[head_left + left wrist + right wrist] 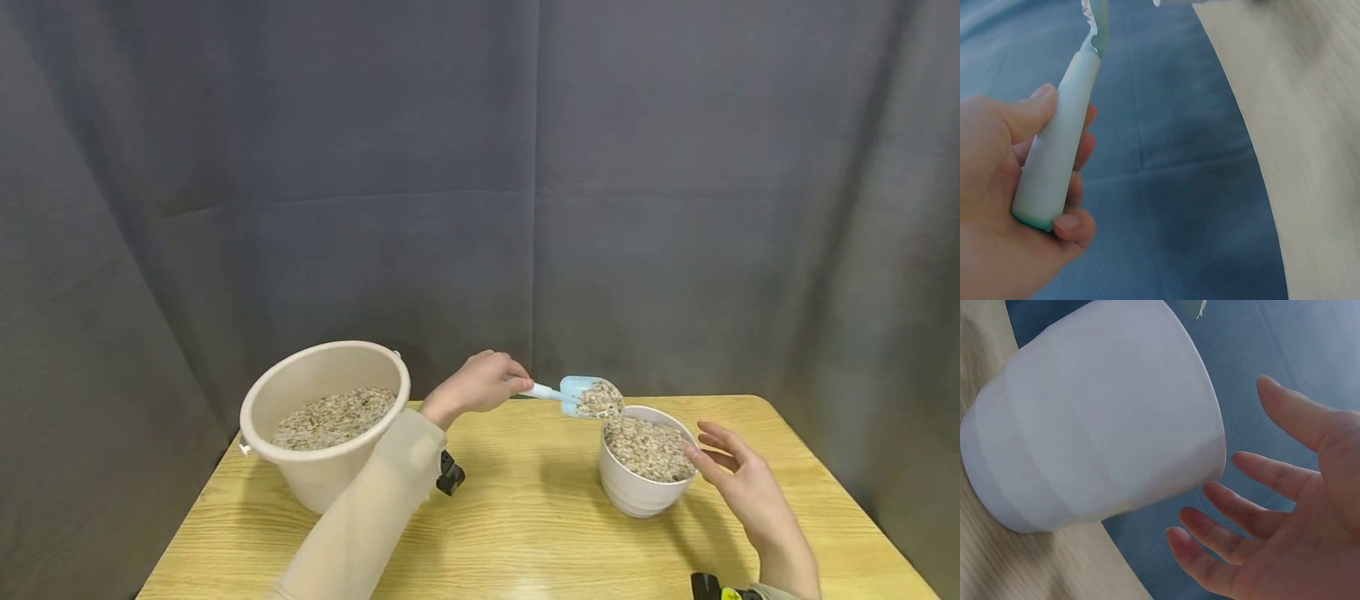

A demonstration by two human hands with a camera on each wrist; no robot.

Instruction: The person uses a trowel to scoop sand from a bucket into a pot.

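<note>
My left hand [480, 385] fingers are clamped round the stiff, light scoop [581, 395] at its handle end, holding the loose gravel load level over the white pot [645, 483] right of the bucket [330, 417], right hand [738, 487] fingers spread apart beside its rim.

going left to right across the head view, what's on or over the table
beige plastic bucket of gravel → left hand → light blue scoop loaded with gravel → white ribbed pot full of gravel → right hand
</note>
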